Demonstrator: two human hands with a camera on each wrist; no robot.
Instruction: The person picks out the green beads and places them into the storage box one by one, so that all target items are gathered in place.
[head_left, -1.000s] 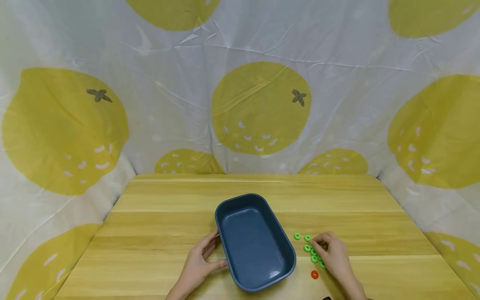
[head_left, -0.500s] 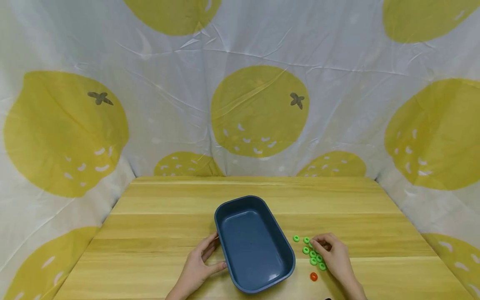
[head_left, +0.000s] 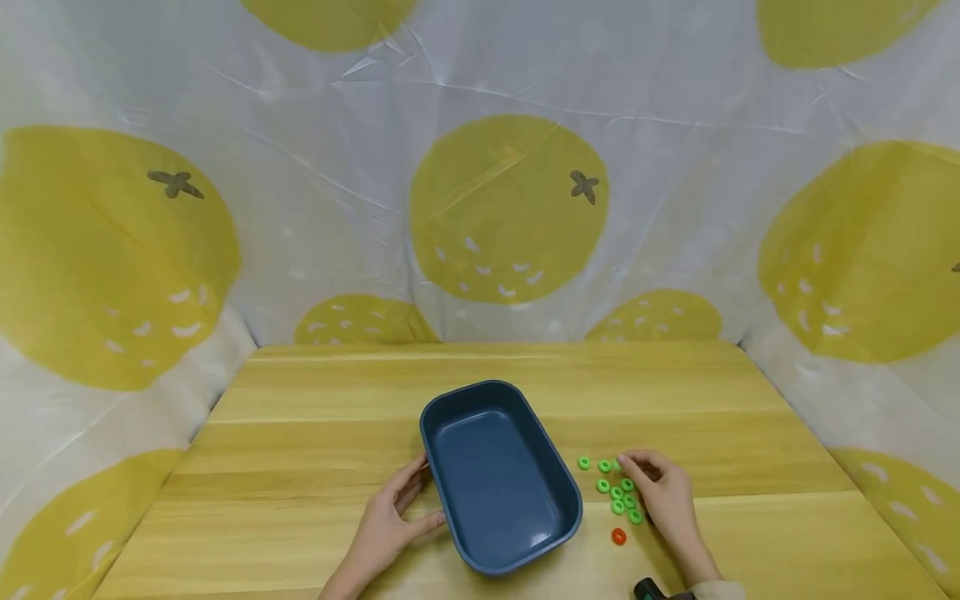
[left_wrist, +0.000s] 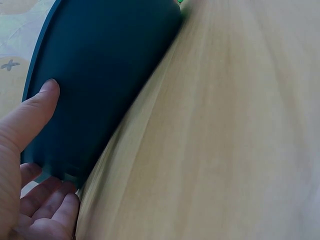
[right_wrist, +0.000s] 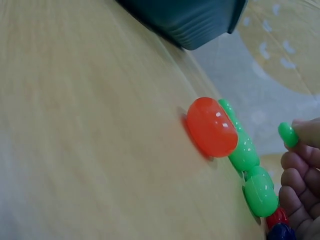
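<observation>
A deep blue-grey rectangular tub (head_left: 491, 467) stands slantwise on the table. My left hand (head_left: 386, 525) rests against its left wall. In the left wrist view the thumb (left_wrist: 42, 107) lies flat on that wall, and the other fingers sit relaxed by the lower corner. To the right of the tub, my right hand (head_left: 663, 492) pinches a small green ring (right_wrist: 288, 134) between thumb and finger, raised off the table. Several more green rings (head_left: 603, 486) lie loose just left of this hand. Nearer the front is a single orange-red ring (head_left: 618, 536).
A red piece (right_wrist: 277, 218) and a dark blue piece (right_wrist: 281, 232) show beside the right fingers in the right wrist view. The wooden table (head_left: 315, 417) meets a lemon-print cloth (head_left: 330, 208) at its back and sides. A black device (head_left: 651, 590) sits at the right wrist.
The right hand has risen a little with the pinched green ring, uncovering rings beneath it. The left hand keeps its place at the tub. The head view has shifted slightly.
</observation>
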